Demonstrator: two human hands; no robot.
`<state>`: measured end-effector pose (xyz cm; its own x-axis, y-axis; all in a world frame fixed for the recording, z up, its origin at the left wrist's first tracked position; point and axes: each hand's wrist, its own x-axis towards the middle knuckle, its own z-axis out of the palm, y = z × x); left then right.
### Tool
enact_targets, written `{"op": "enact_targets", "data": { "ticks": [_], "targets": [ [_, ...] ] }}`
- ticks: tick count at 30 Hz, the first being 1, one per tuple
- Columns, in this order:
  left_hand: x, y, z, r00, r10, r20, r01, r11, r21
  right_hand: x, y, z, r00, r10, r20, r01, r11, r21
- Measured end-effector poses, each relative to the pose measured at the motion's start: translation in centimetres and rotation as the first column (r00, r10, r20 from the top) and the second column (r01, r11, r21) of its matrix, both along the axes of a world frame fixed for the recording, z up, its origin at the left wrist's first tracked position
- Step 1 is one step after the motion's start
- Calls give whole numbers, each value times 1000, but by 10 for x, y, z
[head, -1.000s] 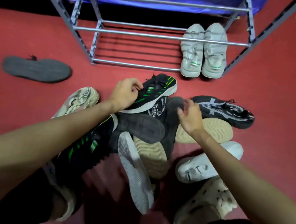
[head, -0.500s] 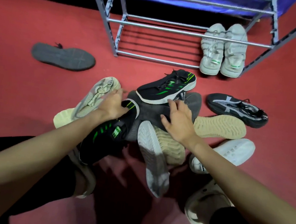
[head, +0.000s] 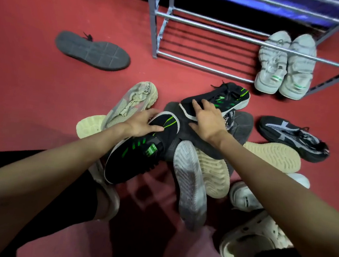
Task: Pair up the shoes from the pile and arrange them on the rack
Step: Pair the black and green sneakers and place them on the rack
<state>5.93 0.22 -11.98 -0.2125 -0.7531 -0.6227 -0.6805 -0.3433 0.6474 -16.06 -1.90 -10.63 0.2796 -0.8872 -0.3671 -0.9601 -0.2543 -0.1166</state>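
Two matching black shoes with green stripes lie in the pile on the red floor. The near one [head: 139, 154] points its toe away from me, and my left hand [head: 142, 123] grips that toe. The far one [head: 227, 98] sits on top of the pile. My right hand [head: 208, 117] lies on its toe with fingers spread. The grey metal rack [head: 191, 63] stands beyond, with a pale grey pair of sneakers [head: 284, 64] on the right of its bottom tier.
A dark grey shoe [head: 93, 51] lies sole-up, alone, at the left. In the pile are a beige shoe [head: 134, 102], a black-and-grey patterned shoe [head: 292, 136], several sole-up shoes [head: 190, 186] and a white sneaker [head: 244, 197]. My feet wear pale clogs [head: 253, 240].
My left hand let go of the far black-and-green shoe and dropped onto the near one's toe. My right hand moved up from the pile onto the far shoe. The view shifted left.
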Motion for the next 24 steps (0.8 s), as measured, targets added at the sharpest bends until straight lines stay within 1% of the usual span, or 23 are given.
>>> {"op": "enact_targets", "data": {
  "ticks": [3,5,7,10,12,13,16,19,21,24],
  "targets": [
    [-1,0,1,1000,9,18,-9,1000,-15,5,-2,0,995,35,-92,-41,998,-55],
    [-3,1,5,997,-56,50,59,997,-46,6,-1,3,993,56,-105,-67,992,-105],
    [-4,2,9,989,-116,95,127,984,-122,-1,1,10,1000,6,-30,-11,985,-174],
    [-8,4,23,974,-163,159,201,943,-264,-26,7,30,976,-128,177,177,939,-295],
    [-15,3,35,961,-240,137,272,907,-320,-45,14,46,943,-177,282,275,893,-356],
    [-21,3,41,946,-301,120,324,882,-342,-54,17,53,933,-189,307,302,875,-378],
    [-50,3,61,864,-492,109,493,778,-390,-77,29,70,902,-246,355,387,827,-409],
    [-93,3,82,765,-635,110,610,659,-439,-96,41,86,885,-278,372,432,789,-437],
    [-125,5,97,672,-732,111,695,571,-437,-107,48,96,894,-294,338,429,779,-457],
    [-168,18,111,499,-855,139,817,412,-403,-124,54,109,890,-319,325,446,758,-476]
  ]
}}
